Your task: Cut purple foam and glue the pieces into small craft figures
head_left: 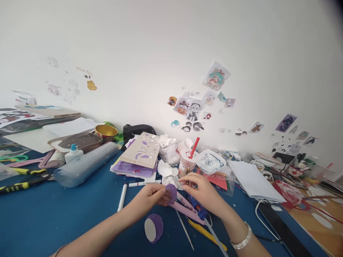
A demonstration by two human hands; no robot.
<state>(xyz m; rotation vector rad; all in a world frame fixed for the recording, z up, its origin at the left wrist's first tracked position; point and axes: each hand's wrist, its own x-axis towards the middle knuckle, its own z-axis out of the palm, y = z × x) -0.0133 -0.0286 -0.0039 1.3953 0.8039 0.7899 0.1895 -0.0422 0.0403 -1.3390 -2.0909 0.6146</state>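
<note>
My left hand (154,194) pinches a purple piece (172,195) with a scalloped edge between thumb and fingers. Just to its right hovers my right hand (199,187), fingers curved and apart, nothing visible in them. Beneath that hand lies a blue glue gun (201,213) with a clear glue stick (215,237) reaching toward me. A long pink tool (187,212) rests between the hands, partly hidden. Nearer to me, a round purple piece (158,226) with a white oval on it lies flat on the blue table (88,217).
A cup (187,166) with a red straw stands behind my hands, amid crumpled paper (167,171). A yellow knife-like tool (207,235) and a thin white stick (184,230) lie in front. Left are a plastic-film roll (87,166), pliers (29,182) and a glue bottle (73,154).
</note>
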